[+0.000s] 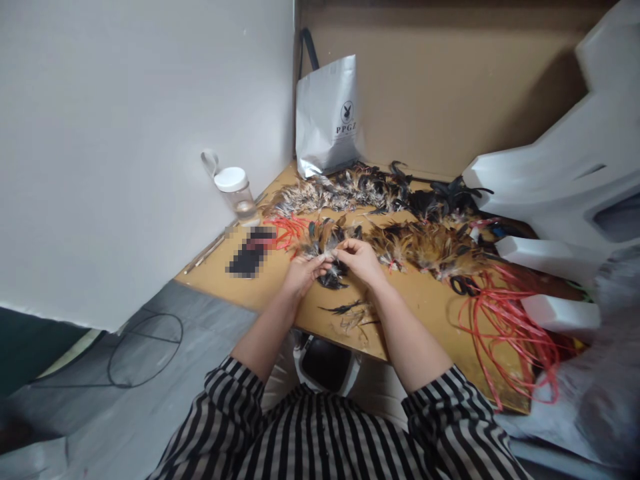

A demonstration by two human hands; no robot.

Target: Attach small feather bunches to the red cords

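Feather bundles (433,247) and red strips (520,327) on a table (443,320) suggest a craft workshop.

- I'm looking at a yellow-brown desk (435,310), its surface showing bare mostly toward me.
- In its far corner I see a silver bag (327,123) standing upright.
- Along the left edge I make out a white-lidded clear jar (237,193) and thin sticks (204,254).
- Near them lies a dark item (245,257), too pixelated for me to identify, beside red strips (289,230).
- Mottled feathers (345,190) line the back; golden-brown bunches (430,247) lie before them.
- On my right, black loops (463,285) sit beside a red tangle (505,333).
- Loose feathers (353,311) lie near the front edge.
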